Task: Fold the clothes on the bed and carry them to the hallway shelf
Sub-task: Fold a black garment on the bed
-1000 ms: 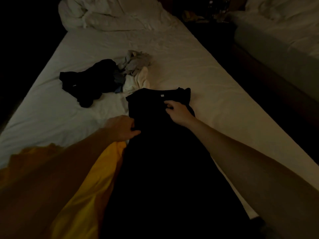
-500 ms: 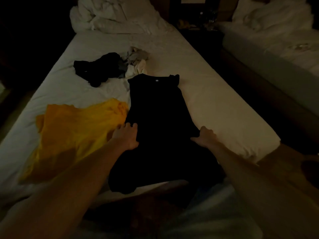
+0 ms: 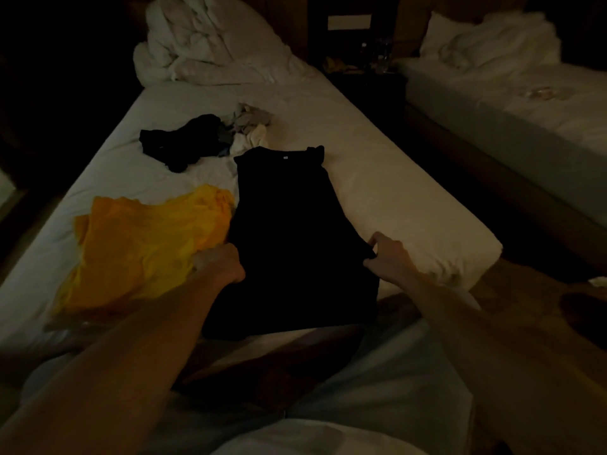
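Observation:
A black shirt [image 3: 289, 231] lies flat, folded narrow, along the white bed [image 3: 394, 192], collar pointing away from me. My left hand [image 3: 220, 262] grips its left edge about two thirds of the way down. My right hand [image 3: 386, 256] pinches the right edge at the same height. A yellow garment [image 3: 144, 244] lies spread to the left, touching the black shirt. Farther up the bed sit a crumpled black garment [image 3: 177, 144] and a small heap of pale clothes [image 3: 249, 128].
A bunched white duvet [image 3: 210, 50] fills the head of the bed. A dark gap with a cluttered nightstand [image 3: 361, 67] separates it from a second bed [image 3: 512, 103] on the right. The room is dim; the floor on the left is dark.
Both hands slid from near the collar down the sides of the black shirt and now hold its edges. My view pulled back, showing the yellow garment whole.

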`<state>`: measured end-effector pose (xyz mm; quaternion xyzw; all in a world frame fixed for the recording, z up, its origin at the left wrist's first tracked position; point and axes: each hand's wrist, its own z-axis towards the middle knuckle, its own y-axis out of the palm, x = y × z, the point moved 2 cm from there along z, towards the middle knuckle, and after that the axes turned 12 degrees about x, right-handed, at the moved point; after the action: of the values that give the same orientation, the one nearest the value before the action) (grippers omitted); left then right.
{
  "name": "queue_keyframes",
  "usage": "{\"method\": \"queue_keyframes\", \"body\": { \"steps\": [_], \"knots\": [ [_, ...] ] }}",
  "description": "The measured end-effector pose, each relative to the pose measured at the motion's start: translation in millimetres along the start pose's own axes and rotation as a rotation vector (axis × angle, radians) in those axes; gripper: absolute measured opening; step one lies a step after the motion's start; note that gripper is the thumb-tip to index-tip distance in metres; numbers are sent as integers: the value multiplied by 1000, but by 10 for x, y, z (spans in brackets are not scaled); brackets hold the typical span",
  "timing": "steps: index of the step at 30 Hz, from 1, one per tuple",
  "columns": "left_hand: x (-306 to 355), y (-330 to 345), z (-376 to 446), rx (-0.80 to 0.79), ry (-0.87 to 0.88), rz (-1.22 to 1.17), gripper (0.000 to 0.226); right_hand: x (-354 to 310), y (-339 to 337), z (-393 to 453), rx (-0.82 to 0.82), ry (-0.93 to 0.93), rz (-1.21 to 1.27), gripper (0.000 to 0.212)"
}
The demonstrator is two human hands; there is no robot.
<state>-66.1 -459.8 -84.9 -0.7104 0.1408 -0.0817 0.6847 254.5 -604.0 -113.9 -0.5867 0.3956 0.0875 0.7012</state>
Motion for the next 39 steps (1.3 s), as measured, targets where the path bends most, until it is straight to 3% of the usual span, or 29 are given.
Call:
{"method": "queue_keyframes", "body": {
  "steps": [4,6,8,11,13,16,19,23,25,28,31,37,39],
  "knots": [
    [247,-42,-95,84,127,-107,16,-259,163,-86,6,-108,-53,44],
    [446,1,-173,-75,139,-379,31,-424,343,-146,-46,-159,1,46],
    [586,40,-257,-286,43,-616,42,-509,494,-210,-125,-141,115,35],
    [562,150,-217,-347,108,-717,32,-418,529,-217,-140,-176,142,21],
    [409,255,-122,-235,321,-571,23,-303,491,-198,-96,-280,-40,25],
    [200,423,-93,-36,732,-171,41,-162,523,-224,-158,-521,-475,44],
    [149,597,-178,162,978,-50,52,-54,604,-307,-186,-786,-787,72],
    [140,758,-267,113,992,191,85,148,730,-258,-183,-953,-1117,98],
    [111,820,-304,58,976,311,100,221,794,-209,-183,-994,-1152,98],
    [61,896,-330,106,970,338,104,161,843,-218,-155,-996,-1104,98],
    [87,952,-337,167,958,361,95,65,834,-297,-139,-973,-1045,89],
    [150,949,-386,138,956,359,65,-1,713,-379,-116,-983,-864,54],
    [172,838,-404,143,949,260,55,-7,637,-359,-82,-1004,-789,46]
  ]
}}
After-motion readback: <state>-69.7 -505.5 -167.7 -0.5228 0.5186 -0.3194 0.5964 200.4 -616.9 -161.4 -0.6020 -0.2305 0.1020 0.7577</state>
